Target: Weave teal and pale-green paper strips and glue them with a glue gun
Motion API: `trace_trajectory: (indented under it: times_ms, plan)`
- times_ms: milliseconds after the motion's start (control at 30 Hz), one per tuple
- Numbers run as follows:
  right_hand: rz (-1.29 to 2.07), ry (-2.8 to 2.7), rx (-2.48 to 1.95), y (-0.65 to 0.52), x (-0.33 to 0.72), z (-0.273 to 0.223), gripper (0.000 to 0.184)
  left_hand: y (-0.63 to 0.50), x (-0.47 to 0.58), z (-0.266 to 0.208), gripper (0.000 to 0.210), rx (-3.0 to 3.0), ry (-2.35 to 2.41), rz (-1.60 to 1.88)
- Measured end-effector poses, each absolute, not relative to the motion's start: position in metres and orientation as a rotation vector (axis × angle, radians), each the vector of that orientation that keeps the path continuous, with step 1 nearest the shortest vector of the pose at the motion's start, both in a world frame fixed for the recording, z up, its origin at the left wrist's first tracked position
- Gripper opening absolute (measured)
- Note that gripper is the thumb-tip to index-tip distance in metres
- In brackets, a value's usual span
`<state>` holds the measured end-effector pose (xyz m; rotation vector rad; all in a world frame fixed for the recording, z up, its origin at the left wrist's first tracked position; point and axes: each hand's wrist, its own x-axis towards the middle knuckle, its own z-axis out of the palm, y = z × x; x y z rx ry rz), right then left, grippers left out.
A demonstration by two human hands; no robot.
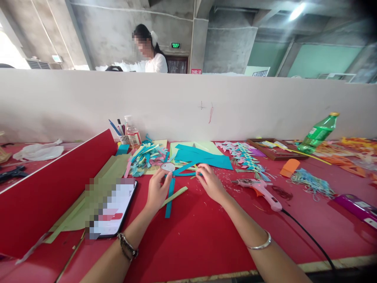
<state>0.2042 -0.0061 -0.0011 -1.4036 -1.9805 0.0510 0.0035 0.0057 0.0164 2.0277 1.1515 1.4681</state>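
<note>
My left hand (157, 186) is closed in a pinch on blue paper strips (170, 198), one of which hangs down below its fingers. A pale green paper strip (178, 195) slants out beside it. By the left fingertips is a small whitish rounded thing (167, 167) whose kind I cannot make out. A narrow blue strip (185, 174) stretches across to my right hand (210, 182), whose thumb and fingers are pinched at its end. Just behind the hands lie wide blue paper sheets (203, 155) on pale green paper (210, 147).
A pink glue gun (260, 190) with a black cord lies at right. A phone (118, 210) lies at left near a red upright board (59, 188). Paper scraps (147, 157), a woven paper piece (244, 155), a green bottle (318, 133) and a clear bottle (134, 135) stand or lie behind.
</note>
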Motion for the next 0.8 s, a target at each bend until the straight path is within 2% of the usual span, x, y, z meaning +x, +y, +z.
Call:
trace_trajectory:
  times_ms: [167,333,600,800]
  plan:
    - [-0.103,-1.678,-1.297,-0.012,0.202,0.005,0.015,0.008,0.004,0.012,0.020,2.016,1.254,1.449]
    - [-0.165,-1.607,-1.297,-0.016,0.204,0.012,0.019,0.009,0.003,0.006,0.018,2.105,1.274,1.370]
    - [0.216,-1.538,-1.184,-0.019,0.195,0.013,0.028,0.006,0.009,0.000,0.021,2.170,1.088,1.182]
    - [0.279,-1.745,-1.107,-0.027,0.176,0.009,0.023,-0.005,0.016,0.007,0.017,2.276,0.865,1.129]
